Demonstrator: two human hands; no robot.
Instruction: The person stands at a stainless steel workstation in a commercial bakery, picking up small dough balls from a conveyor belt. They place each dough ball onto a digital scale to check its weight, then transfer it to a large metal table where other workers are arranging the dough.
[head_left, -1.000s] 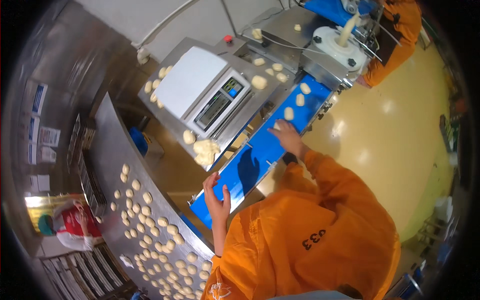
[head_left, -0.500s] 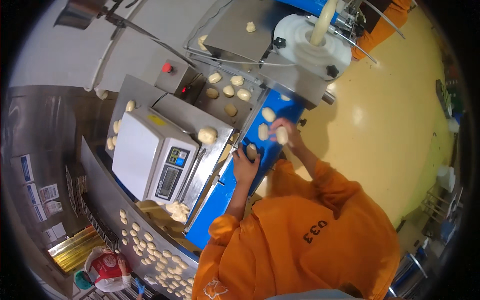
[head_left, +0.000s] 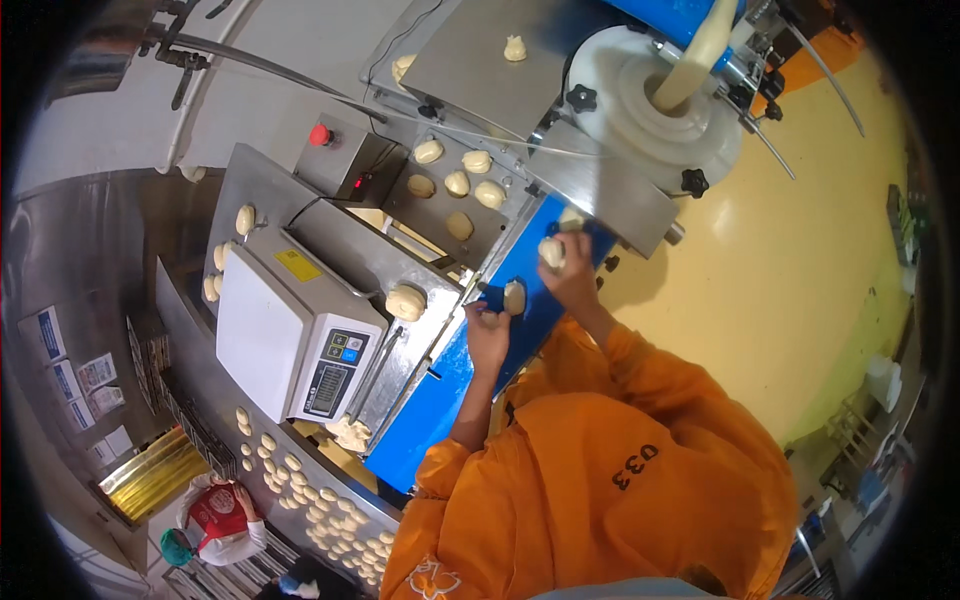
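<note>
Dough (head_left: 514,297) has slid down the belt (head_left: 422,432) to just beyond the left hand (head_left: 488,345), whose grip cups another piece (head_left: 489,319). Farther up, the right hand (head_left: 570,278) grasps a third roll (head_left: 551,252) near the machine (head_left: 610,187); neither seems free.

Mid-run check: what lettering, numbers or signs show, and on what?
Orange garment: dark digits, legible, not copied here; pale line emblem.
Scale: display and keypad too small to read.
Yellow label on the scale: unreadable.
Wall sheets: too small.
Red apron: pale print, blurred.
</note>
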